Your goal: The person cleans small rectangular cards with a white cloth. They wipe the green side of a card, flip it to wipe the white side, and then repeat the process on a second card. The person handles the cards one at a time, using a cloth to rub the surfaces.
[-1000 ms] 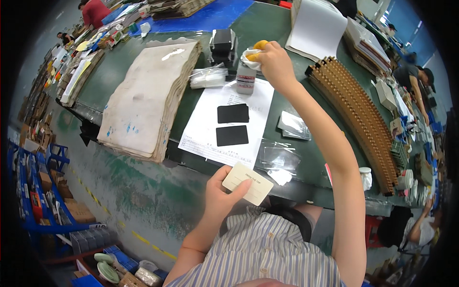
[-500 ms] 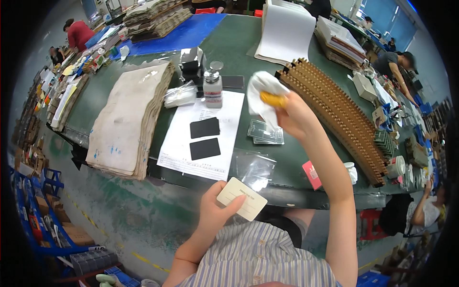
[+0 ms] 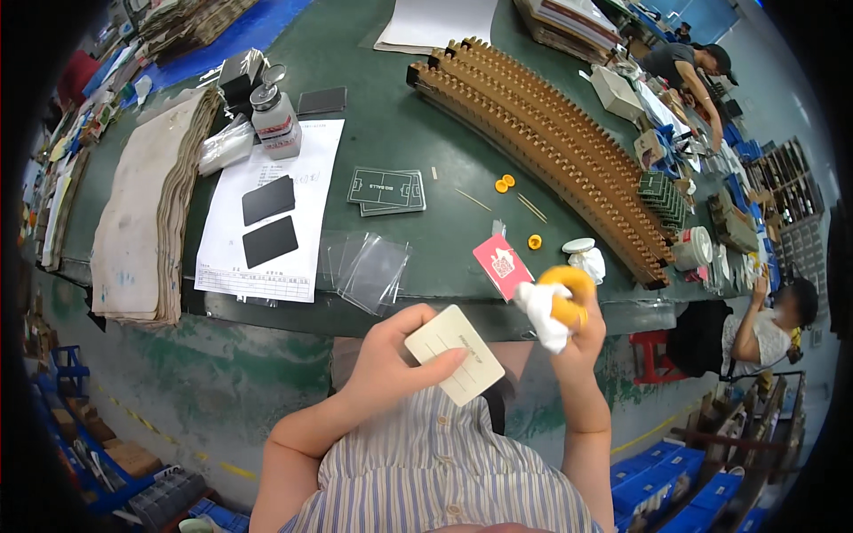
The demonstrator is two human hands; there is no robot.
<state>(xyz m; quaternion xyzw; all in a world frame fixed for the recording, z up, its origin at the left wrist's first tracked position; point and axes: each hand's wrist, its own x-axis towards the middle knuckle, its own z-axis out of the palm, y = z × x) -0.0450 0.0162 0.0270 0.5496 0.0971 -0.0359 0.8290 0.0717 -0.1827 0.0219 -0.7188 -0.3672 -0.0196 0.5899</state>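
Note:
A cream card (image 3: 456, 355) with rounded corners and thin printed lines is pinched in my left hand (image 3: 404, 346), thumb on its face, in front of the table edge. To its right, my right hand (image 3: 582, 329) grips a crumpled white cloth (image 3: 543, 315); yellow-orange finger cots cover its fingertips. Just beyond the cloth lies a red card (image 3: 503, 266) with a white figure, and a white cloth bundle (image 3: 586, 262) sits right of it. Farther left are a small stack of green cards (image 3: 388, 190) and several clear plastic sleeves (image 3: 373, 274).
Two black cards (image 3: 269, 242) lie on a printed sheet (image 3: 306, 160). A grey pump bottle (image 3: 277, 124) stands behind them, beside a thick stack of worn boards (image 3: 147, 209). Loose orange finger cots (image 3: 505, 183) and thin sticks lie before a long brown slotted rack (image 3: 551, 147).
My right hand has come down and back from over the table with the cloth, to beside the card. My left hand still holds the card. The view has turned, shifting the table contents left.

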